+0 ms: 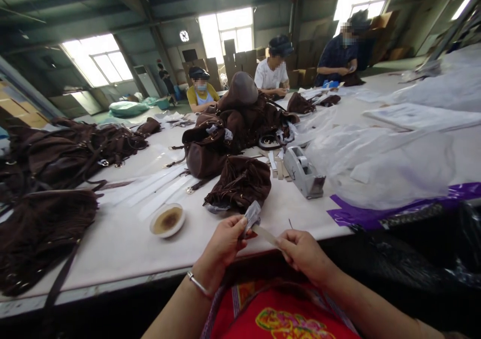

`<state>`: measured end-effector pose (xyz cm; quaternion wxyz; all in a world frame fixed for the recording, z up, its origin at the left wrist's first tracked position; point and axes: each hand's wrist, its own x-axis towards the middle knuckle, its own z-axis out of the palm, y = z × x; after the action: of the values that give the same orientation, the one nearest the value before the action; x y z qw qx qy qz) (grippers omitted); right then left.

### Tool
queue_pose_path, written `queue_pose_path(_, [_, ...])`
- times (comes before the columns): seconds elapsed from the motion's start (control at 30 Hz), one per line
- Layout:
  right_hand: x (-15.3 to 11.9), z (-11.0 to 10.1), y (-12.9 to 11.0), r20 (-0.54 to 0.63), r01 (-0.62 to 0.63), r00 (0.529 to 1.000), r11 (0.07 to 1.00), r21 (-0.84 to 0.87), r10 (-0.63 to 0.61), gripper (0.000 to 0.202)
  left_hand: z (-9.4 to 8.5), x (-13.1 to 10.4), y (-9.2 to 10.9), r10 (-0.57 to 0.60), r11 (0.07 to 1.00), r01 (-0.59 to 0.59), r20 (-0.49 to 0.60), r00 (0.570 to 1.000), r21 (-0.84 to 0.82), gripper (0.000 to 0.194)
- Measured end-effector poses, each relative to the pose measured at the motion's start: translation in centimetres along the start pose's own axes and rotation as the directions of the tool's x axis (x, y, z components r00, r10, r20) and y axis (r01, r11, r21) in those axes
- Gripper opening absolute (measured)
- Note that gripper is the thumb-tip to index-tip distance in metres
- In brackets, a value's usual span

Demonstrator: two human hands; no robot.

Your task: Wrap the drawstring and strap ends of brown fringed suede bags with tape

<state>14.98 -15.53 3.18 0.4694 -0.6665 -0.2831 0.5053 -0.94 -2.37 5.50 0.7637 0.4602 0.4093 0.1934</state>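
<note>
My left hand pinches a small piece wrapped in greyish plastic at the table's front edge. From it a pale, narrow strip runs to my right hand, whose thumb and fingers are closed on the strip's other end. Just beyond my hands lies a dark brown fringed bag. A grey tape dispenser stands behind and to the right of them. To the left sits a round white dish with a brown stain in it.
Brown bags are heaped mid-table, with more bags at the left. Clear plastic bags and purple plastic cover the right side. White strips lie on the pale table. Several people work across the table.
</note>
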Motion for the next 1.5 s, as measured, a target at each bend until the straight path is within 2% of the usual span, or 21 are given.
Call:
queue_pose_path(0.17, [0.3, 0.7, 0.2, -0.042, -0.028, 0.999, 0.997, 0.075, 0.031, 0.033, 0.7, -0.4, -0.4, 0.005, 1.0, -0.005, -0.052, 0.999, -0.003, 0.052])
queue_pose_path(0.4, [1.5, 2.4, 0.3, 0.024, 0.042, 0.999, 0.985, 0.169, -0.046, 0.037, 1.5, -1.0, -0.8, 0.057, 0.997, -0.054, -0.058, 0.997, 0.059, 0.052])
queue_pose_path(0.5, [2.6, 3.2, 0.2, 0.06, 0.076, 0.994, 0.981, 0.18, -0.088, 0.039, 1.6, -0.9, -1.5, 0.082, 0.991, -0.073, -0.077, 0.994, 0.112, 0.044])
queue_pose_path(0.67, [3.8, 3.7, 0.6, 0.101, 0.131, 0.985, 0.985, 0.109, -0.142, 0.036, 0.9, -0.6, -2.4, 0.169, 0.959, -0.141, -0.094, 0.981, 0.244, 0.037])
queue_pose_path(0.77, [3.2, 3.2, 1.0, 0.093, 0.185, 0.978, 0.982, 0.03, -0.187, 0.036, 0.1, -0.4, -2.3, 0.238, 0.917, -0.192, -0.093, 0.967, 0.349, 0.034])
queue_pose_path(0.83, [2.3, 2.4, 0.8, 0.088, 0.262, 0.962, 0.965, -0.029, -0.259, 0.037, -0.3, -0.3, -2.2, 0.264, 0.893, -0.204, -0.098, 0.96, 0.401, 0.032])
queue_pose_path(0.9, [1.4, 1.6, 0.3, 0.152, 0.348, 0.93, 0.936, -0.061, -0.335, 0.036, -0.6, -0.2, -2.1, 0.268, 0.883, -0.207, -0.092, 0.959, 0.421, 0.029])
queue_pose_path(1.0, [0.9, 0.7, -0.9, 0.275, 0.496, 0.852, 0.855, -0.153, -0.445, 0.032, -0.6, -0.1, -2.0, 0.274, 0.88, -0.228, -0.054, 0.96, 0.416, 0.024])
queue_pose_path(1.1, [1.9, 0.4, -1.9, 0.273, 0.663, 0.749, 0.681, -0.312, -0.604, 0.013, -0.5, -0.2, -1.9, 0.312, 0.856, -0.278, -0.006, 0.95, 0.437, 0.023])
queue_pose_path(1.17, [3.1, 0.5, -2.5, 0.257, 0.724, 0.678, 0.567, -0.392, -0.688, 0.015, -0.5, -0.4, -1.7, 0.342, 0.827, -0.315, 0.028, 0.939, 0.465, 0.024])
queue_pose_path(1.23, [4.2, 0.8, -3.4, 0.299, 0.772, 0.603, 0.447, -0.453, -0.739, 0.017, -0.6, -0.7, -1.5, 0.358, 0.8, -0.35, 0.079, 0.93, 0.487, 0.025])
queue_pose_path(1.33, [5.4, 1.2, -5.1, 0.457, 0.838, 0.483, 0.243, -0.488, -0.747, 0.018, -1.0, -1.0, -1.5, 0.372, 0.757, -0.396, 0.154, 0.915, 0.521, 0.023])
queue_pose_path(1.4, [5.9, 1.6, -6.2, 0.558, 0.872, 0.429, 0.163, -0.462, -0.71, 0.017, -1.3, -0.9, -1.6, 0.383, 0.724, -0.414, 0.178, 0.907, 0.552, 0.02])
queue_pose_path(1.47, [6.2, 2.0, -6.9, 0.631, 0.894, 0.418, 0.173, -0.412, -0.654, 0.019, -1.6, -0.8, -1.8, 0.381, 0.692, -0.415, 0.188, 0.905, 0.59, 0.019])
queue_pose_path(1.5, [6.2, 2.1, -7.2, 0.649, 0.896, 0.43, 0.208, -0.392, -0.628, 0.021, -1.8, -0.7, -1.8, 0.377, 0.675, -0.411, 0.193, 0.906, 0.612, 0.019])
